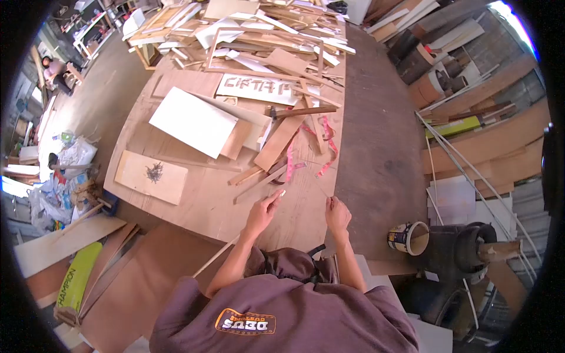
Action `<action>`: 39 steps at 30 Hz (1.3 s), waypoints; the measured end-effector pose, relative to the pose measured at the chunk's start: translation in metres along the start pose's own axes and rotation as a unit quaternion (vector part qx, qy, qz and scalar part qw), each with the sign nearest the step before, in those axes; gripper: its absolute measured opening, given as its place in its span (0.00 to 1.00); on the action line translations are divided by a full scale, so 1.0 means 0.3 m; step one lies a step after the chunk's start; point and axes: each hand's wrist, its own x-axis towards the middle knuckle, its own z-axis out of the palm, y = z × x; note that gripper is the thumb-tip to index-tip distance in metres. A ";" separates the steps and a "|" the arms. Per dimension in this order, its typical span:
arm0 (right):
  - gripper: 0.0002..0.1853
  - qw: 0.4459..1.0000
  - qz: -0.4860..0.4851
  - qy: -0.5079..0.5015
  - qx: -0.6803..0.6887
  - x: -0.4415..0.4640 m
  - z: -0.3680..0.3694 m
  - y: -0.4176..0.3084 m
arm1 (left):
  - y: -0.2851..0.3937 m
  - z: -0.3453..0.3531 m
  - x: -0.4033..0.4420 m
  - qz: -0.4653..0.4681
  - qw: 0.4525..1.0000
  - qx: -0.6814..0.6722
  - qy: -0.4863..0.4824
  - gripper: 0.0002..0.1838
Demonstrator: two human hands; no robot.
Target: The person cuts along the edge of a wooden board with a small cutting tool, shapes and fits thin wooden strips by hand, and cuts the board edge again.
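Observation:
Over the near edge of the wooden table (218,200), my left hand (262,215) has its fingers closed, with a small white piece (283,193) showing at the fingertips. My right hand (338,215) is closed in a pinch to its right; a very thin line seems to stick out of it, too fine to name. The hands are apart. Just beyond them lie a pink measuring tape (331,147), loosely curled, and several wood strips (259,187). A hammer (303,112) rests farther back across a brown board (279,144).
A white panel (194,120) and a board with a pile of nails (154,172) lie on the left. Wood offcuts (265,35) heap up at the back, behind a lettered board (257,88). A bucket (408,238) stands at right. Another person (56,73) sits far left.

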 end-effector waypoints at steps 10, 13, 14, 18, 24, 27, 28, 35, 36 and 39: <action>0.16 0.979 0.061 0.024 0.193 -0.020 -0.148 0.010 | 0.058 0.126 0.037 0.068 0.995 0.072 -0.016 0.19; 0.16 0.975 0.062 0.019 0.213 -0.016 -0.139 0.004 | 0.077 0.158 0.031 0.049 0.995 0.087 -0.021 0.20; 0.16 0.973 0.047 0.028 0.225 -0.010 -0.131 0.012 | 0.085 0.172 0.030 0.039 0.993 0.106 -0.029 0.21; 0.17 0.962 -0.003 0.058 0.266 0.035 -0.045 0.145 | 0.079 0.276 0.027 0.029 0.998 0.045 -0.032 0.24; 0.18 0.916 0.090 -0.108 0.377 0.113 -0.071 0.354 | 0.100 0.501 0.086 0.083 0.989 0.109 -0.057 0.25; 0.20 0.845 0.176 -0.186 0.469 0.134 -0.184 0.366 | 0.111 0.621 0.130 0.092 0.979 0.174 -0.060 0.24; 0.21 0.844 0.170 -0.177 0.477 0.140 -0.180 0.397 | 0.089 0.668 0.149 0.089 0.975 0.192 -0.069 0.24; 0.24 0.826 0.206 -0.202 0.484 0.182 -0.056 0.579 | -0.011 0.870 0.229 0.106 0.942 0.288 -0.140 0.26; 0.24 0.825 0.206 -0.210 0.483 0.197 -0.038 0.587 | -0.060 0.902 0.240 0.099 0.942 0.289 -0.138 0.26; 0.25 0.771 0.229 -0.255 0.537 0.208 0.012 0.603 | -0.179 0.964 0.238 0.183 0.886 0.407 -0.125 0.29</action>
